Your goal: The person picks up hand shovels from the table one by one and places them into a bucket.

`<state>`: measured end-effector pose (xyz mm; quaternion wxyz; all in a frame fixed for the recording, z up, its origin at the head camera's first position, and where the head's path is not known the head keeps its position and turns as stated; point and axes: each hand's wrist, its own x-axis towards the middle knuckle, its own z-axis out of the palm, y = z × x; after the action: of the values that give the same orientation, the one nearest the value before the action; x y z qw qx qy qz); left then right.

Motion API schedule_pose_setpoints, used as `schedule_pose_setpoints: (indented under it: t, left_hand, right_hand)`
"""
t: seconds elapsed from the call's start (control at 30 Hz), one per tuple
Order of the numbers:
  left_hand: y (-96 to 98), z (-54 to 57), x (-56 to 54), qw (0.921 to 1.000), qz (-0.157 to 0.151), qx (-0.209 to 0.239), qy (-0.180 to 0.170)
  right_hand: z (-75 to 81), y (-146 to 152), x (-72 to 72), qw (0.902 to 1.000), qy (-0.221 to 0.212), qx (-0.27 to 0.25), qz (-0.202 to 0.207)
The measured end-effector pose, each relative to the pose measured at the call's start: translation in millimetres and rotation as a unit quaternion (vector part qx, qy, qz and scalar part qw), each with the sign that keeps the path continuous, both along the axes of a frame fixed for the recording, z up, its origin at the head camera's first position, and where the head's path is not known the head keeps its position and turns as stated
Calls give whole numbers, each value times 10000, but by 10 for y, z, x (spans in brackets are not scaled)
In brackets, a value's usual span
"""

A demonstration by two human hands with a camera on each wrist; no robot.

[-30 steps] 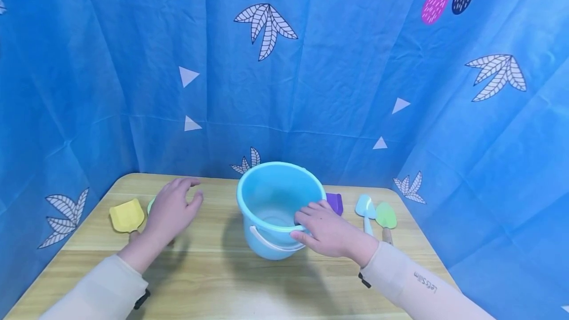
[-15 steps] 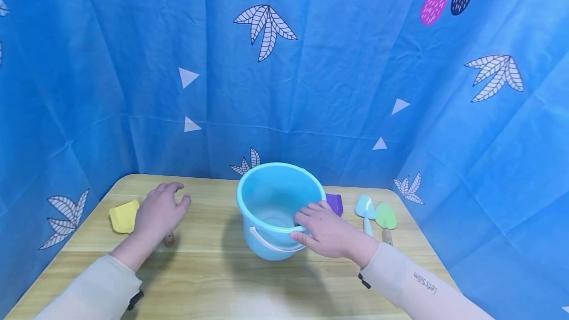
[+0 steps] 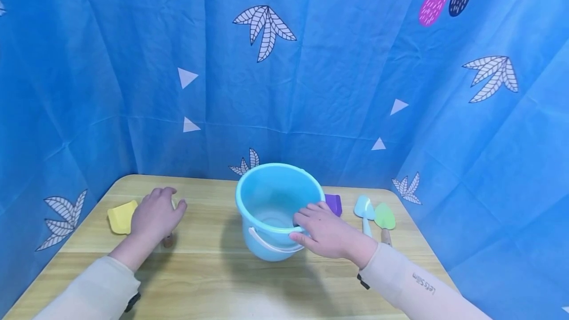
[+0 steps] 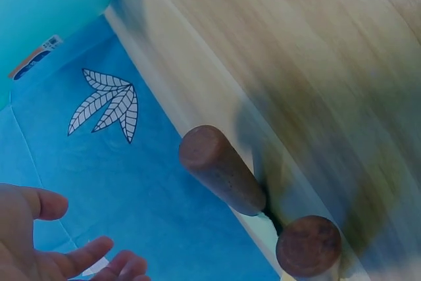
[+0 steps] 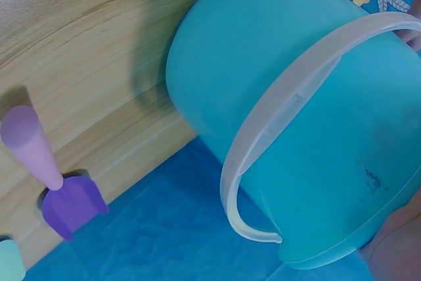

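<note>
A light blue bucket [image 3: 266,196] with a white handle [image 5: 283,97] stands upright at the middle of the table. My right hand [image 3: 326,231] grips its near right rim, fingers inside and thumb outside. Over to the left, my left hand [image 3: 156,216] hangs palm down with fingers and thumb apart, nothing between them. It hides most of a small shovel, whose wooden handle [image 3: 167,241] shows below the hand. Beside it lies a yellow toy shovel [image 3: 121,217]. In the left wrist view two wooden handles, one brown handle [image 4: 223,169] nearer the bucket, lie apart from the fingers [image 4: 85,258].
Right of the bucket lie a purple shovel [image 3: 333,204] with a pink handle [image 5: 33,149], a light blue shovel [image 3: 365,207] and a green shovel [image 3: 385,216]. A blue patterned curtain [image 3: 284,88] surrounds the wooden table [image 3: 213,285] at the back and sides.
My left hand has moved left and slightly lower, covering the small shovel's green blade and part of the yellow one. The right hand and bucket have stayed put.
</note>
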<state>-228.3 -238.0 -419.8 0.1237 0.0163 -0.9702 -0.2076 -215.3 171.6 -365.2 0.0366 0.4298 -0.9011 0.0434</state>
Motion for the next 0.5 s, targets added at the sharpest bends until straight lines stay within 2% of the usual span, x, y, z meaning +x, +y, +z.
schedule_pose_setpoints:
  t: [0.13, 0.37, 0.5]
  left_hand:
    - [-15, -14, 9, 9997, 44, -111, -191]
    - [-71, -41, -2, 9931, 91, -274, -1140]
    - [-108, -81, -31, 9889, 102, -321, -1445]
  right_hand:
    - [-1, -6, 1, 10000, -14, 16, -15]
    - [5, -10, 4, 10000, -25, 17, -32]
    - [8, -11, 3, 10000, -20, 12, -28]
